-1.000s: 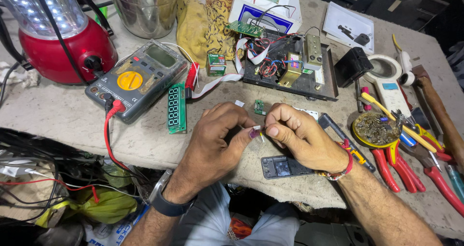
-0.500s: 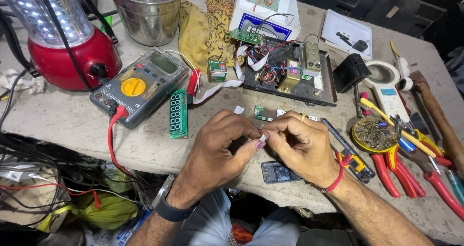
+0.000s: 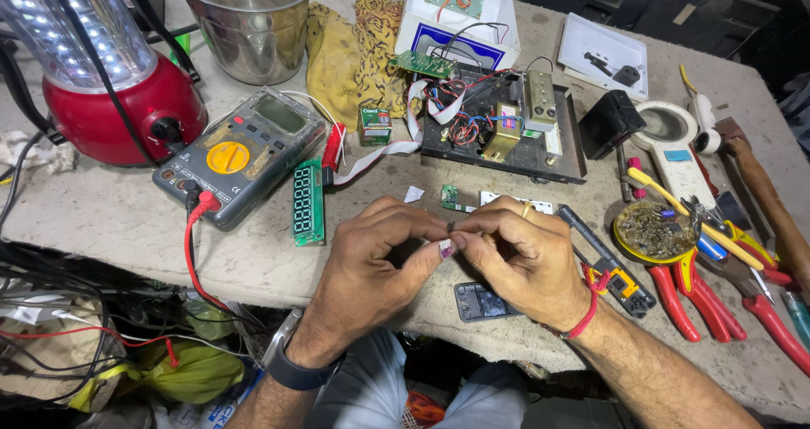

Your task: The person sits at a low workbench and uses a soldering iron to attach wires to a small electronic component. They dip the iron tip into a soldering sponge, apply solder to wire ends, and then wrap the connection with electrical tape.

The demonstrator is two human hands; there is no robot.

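Note:
My left hand [image 3: 371, 264] and my right hand [image 3: 521, 256] meet fingertip to fingertip over the front of the stone worktop [image 3: 110, 218]. Between the pinched fingers is a tiny dark component [image 3: 451, 226], too small to identify. Both hands grip it from opposite sides. Just beyond the fingers lie a small green circuit board [image 3: 450, 196] and a white scrap [image 3: 413, 194]. A dark flat part [image 3: 477, 302] lies under my right palm near the table's edge.
A grey multimeter [image 3: 240, 155] with a red lead and a green digit display board [image 3: 308, 203] lie left. An opened device chassis [image 3: 498, 125] with wires sits behind. A red lantern [image 3: 110, 83], steel bucket [image 3: 245, 20], yellow cloth, solder tin [image 3: 654, 231] and red pliers [image 3: 700, 298] surround.
The hands have come closer together and moved slightly away from the table's edge, fingertips now tight on the small part. The view has shifted a little.

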